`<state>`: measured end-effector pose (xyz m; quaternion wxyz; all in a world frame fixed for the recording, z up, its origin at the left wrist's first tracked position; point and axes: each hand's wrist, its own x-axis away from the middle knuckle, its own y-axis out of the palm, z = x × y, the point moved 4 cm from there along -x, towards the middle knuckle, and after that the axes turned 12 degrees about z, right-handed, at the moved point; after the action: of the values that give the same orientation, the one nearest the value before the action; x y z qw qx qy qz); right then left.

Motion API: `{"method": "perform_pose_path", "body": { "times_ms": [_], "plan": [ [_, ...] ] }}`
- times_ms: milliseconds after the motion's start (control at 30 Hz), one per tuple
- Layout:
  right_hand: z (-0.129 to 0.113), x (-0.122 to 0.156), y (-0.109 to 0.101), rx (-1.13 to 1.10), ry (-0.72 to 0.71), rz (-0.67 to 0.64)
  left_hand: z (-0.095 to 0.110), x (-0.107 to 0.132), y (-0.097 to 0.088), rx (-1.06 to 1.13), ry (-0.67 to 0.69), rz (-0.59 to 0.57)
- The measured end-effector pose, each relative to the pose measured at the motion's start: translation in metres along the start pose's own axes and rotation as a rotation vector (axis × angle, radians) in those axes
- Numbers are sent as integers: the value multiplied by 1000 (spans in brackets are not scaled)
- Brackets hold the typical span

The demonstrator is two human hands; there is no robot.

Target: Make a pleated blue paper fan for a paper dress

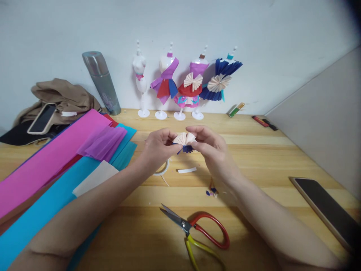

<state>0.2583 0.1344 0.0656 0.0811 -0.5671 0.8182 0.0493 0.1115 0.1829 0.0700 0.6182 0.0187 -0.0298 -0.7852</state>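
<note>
Both my hands meet above the middle of the wooden table (pixel 254 150). Between them is a small pleated paper fan (pixel 184 138), cream on top with dark blue folds beneath. My left hand (pixel 156 148) pinches its left side, fingers closed. My right hand (pixel 211 146) pinches its right side with thumb and fingertips. Below the hands lie a roll of white tape (pixel 162 170), a white paper strip (pixel 187 170) and small paper scraps (pixel 212 192).
Scissors (pixel 197 233) with red and yellow handles lie near the front edge. Pink, purple, teal and cream paper sheets (pixel 56 165) cover the left. Several mannequins (pixel 180 82) in paper dresses stand at the wall, beside a steel flask (pixel 102 82). A phone (pixel 327 209) lies at right.
</note>
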Motion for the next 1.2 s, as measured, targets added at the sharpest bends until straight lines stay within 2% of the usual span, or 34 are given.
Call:
{"method": "perform_pose_path", "body": {
  "times_ms": [67, 167, 400, 667, 900, 1067, 1200],
  "plan": [
    [1, 0, 0, -34, 61, -3, -2, -1, 1, 59, -76, -19],
    [1, 1, 3, -44, 78, -23, -4, 0, 2, 114, -136, -37],
    [2, 0, 6, 58, 46, -31, -4, 1, 2, 85, -102, -58],
    [-2, -6, -2, 41, 74, 6, -8, -1, 2, 123, -156, -68],
    [-3, -5, -2, 32, 3, 121, -11, 2, 3, 181, -246, -85],
    [-2, -2, 0, 48, -4, 110, -11, 4, 8, 119, -175, -111],
    [0, -1, 3, 39, 1, 71, -12, 3, 6, 39, -124, -64]
  ]
}}
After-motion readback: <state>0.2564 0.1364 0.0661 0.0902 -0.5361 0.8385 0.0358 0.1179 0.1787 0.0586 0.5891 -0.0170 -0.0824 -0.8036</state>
